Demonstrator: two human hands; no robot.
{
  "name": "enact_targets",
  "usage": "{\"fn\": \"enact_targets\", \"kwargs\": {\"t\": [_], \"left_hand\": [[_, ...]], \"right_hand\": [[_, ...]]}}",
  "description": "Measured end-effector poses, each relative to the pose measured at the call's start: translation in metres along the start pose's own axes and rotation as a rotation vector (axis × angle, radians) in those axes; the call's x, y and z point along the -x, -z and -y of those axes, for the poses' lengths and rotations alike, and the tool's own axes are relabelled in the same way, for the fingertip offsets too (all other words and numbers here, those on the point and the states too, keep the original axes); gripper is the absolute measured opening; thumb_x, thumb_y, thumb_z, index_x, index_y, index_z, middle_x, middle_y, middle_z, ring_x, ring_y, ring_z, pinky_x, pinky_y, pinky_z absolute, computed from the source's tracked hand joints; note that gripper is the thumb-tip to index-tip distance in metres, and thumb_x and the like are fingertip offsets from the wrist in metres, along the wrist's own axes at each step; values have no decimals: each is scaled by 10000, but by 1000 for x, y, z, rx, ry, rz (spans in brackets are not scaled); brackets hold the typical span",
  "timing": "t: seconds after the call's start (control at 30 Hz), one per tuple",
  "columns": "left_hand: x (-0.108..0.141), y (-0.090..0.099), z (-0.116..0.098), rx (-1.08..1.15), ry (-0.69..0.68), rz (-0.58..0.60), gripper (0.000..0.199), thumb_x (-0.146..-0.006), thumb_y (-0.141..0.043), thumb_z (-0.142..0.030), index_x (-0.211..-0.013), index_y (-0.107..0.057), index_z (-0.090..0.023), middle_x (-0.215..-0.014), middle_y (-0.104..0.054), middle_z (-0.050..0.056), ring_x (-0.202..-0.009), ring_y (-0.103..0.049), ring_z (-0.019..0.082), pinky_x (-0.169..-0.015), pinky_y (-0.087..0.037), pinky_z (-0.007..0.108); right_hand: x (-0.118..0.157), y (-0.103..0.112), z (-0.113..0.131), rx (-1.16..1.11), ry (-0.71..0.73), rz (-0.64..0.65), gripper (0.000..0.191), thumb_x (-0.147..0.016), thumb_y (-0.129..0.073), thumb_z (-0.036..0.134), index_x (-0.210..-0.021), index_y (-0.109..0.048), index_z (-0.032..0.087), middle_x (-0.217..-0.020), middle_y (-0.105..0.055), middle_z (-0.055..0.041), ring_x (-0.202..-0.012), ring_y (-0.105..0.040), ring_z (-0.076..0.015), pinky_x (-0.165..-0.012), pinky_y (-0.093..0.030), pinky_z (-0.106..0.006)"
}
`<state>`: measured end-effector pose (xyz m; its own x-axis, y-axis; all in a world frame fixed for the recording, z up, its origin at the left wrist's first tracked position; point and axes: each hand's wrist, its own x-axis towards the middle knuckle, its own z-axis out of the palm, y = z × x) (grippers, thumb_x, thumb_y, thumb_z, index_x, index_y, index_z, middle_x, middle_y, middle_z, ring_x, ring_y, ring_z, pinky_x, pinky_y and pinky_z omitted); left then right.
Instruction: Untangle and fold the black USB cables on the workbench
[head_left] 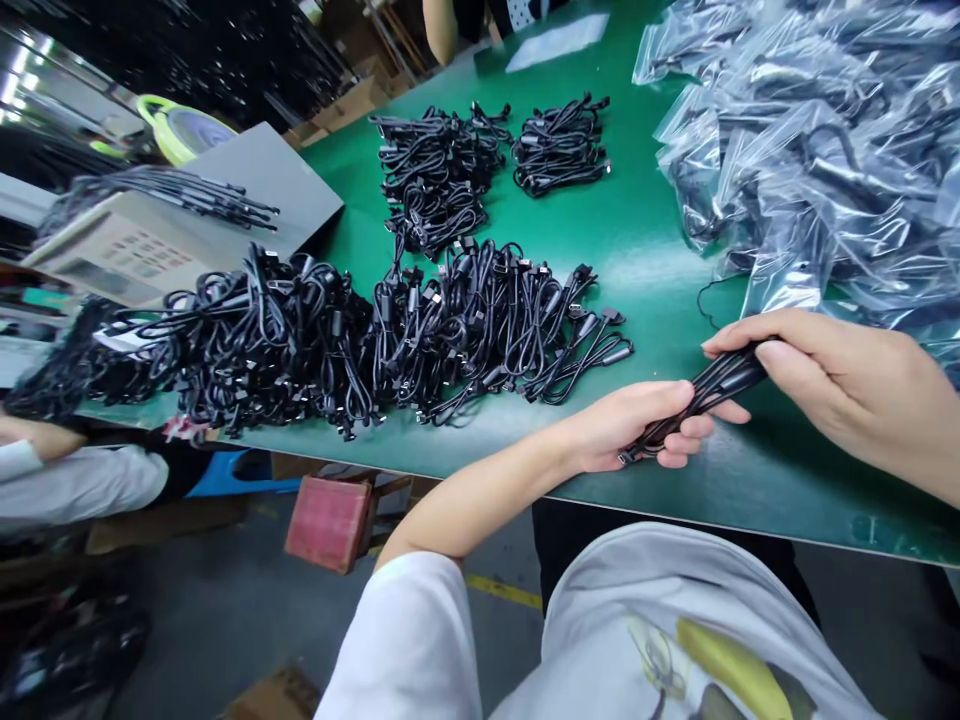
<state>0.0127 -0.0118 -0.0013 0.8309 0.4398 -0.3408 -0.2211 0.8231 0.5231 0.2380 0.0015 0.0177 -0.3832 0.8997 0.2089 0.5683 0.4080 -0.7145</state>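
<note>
A folded black cable bundle (709, 392) is held between both hands over the near right part of the green table (637, 240). My left hand (652, 425) wraps round its lower left end, where a connector pokes out below the palm. At the upper right end, my right hand (832, 380) closes its fingers and thumb on the cables. Left of the hands spreads a large heap of bundled black cables (480, 320). Two smaller piles, a wider cable stack (442, 170) and a narrower cable stack (561, 145), lie farther back.
Clear plastic bags (832, 160) with black cables inside cover the table's right side. A grey scale-like machine (142, 240) carries cables at the left. A co-worker's arm (45, 440) shows at the left edge, another person's elbow (440, 30) at the back. A red stool (330, 520) stands below.
</note>
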Motion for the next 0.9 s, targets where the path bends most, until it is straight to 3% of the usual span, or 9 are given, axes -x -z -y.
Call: {"fn": "enact_targets", "kwargs": {"t": [0.27, 0.37, 0.4, 0.47, 0.5, 0.57, 0.63, 0.73, 0.9], "left_hand": [[4, 1, 2, 65, 18, 18, 416, -847, -773, -440, -1051, -683, -88, -729, -364, -45, -572, -330, 46, -468, -292, 133], [3, -4, 1, 81, -58, -77, 310, -888, -732, -406, -905, -630, -114, -697, -340, -56, -533, -280, 40, -447, -273, 125], [3, -6, 0, 95, -123, -121, 284, -904, -716, -383, -868, -601, -126, -690, -333, -60, -524, -271, 35, -448, -275, 122], [0, -9, -3, 124, -290, -209, 258, -936, -680, -344, -831, -555, -145, -684, -340, -61, -517, -291, 32, -464, -301, 122], [-2, -10, -4, 128, -363, -243, 253, -953, -657, -335, -821, -542, -152, -680, -357, -59, -520, -321, 34, -479, -327, 128], [-6, -11, -4, 101, -437, -292, 257, -983, -607, -339, -812, -537, -160, -660, -404, -48, -535, -399, 52, -512, -387, 155], [-10, -12, -3, 58, -460, -353, 261, -990, -592, -356, -817, -551, -164, -633, -443, -42, -542, -455, 71, -538, -426, 181], [-14, -14, 0, 42, -474, -429, 343, -958, -634, -426, -760, -534, -165, -596, -456, -45, -524, -481, 75, -536, -431, 187], [-17, -19, 2, 89, -473, -455, 435, -927, -659, -486, -694, -465, -174, -566, -447, -47, -500, -478, 73, -495, -406, 174]], "right_hand": [[-1, -7, 14, -10, 26, -74, 280, -989, -404, 232, -1014, -679, 274, -1030, -749, -28, -951, -700, -215, -894, -507, -391], [-1, -13, 10, -78, 6, -120, 335, -1007, -452, 295, -1287, -634, 311, -1255, -688, -57, -1136, -668, -260, -1007, -509, -456], [0, -17, 8, -81, 49, -141, 425, -997, -521, 365, -1419, -556, 331, -1402, -611, -75, -1264, -606, -298, -1060, -491, -492], [3, -27, 7, -22, 202, -136, 812, -895, -695, 531, -1603, -332, 367, -1638, -376, -95, -1466, -411, -381, -1168, -404, -567], [5, -33, 8, 34, 279, -101, 990, -828, -760, 580, -1642, -234, 379, -1692, -287, -94, -1513, -330, -407, -1214, -338, -594], [9, -46, 10, 144, 369, -24, 1139, -795, -792, 588, -1671, -97, 370, -1718, -243, -110, -1535, -292, -424, -1266, -217, -630], [12, -57, 13, 204, 394, 4, 1105, -862, -761, 498, -1679, -35, 335, -1706, -276, -143, -1523, -334, -416, -1262, -219, -651], [12, -64, 16, 232, 426, -24, 1053, -904, -732, 389, -1684, -35, 266, -1679, -323, -196, -1512, -363, -412, -1221, -335, -639], [9, -63, 16, 227, 464, -73, 1010, -931, -690, 259, -1684, -17, 233, -1656, -356, -222, -1512, -373, -392, -1210, -398, -590]]}}
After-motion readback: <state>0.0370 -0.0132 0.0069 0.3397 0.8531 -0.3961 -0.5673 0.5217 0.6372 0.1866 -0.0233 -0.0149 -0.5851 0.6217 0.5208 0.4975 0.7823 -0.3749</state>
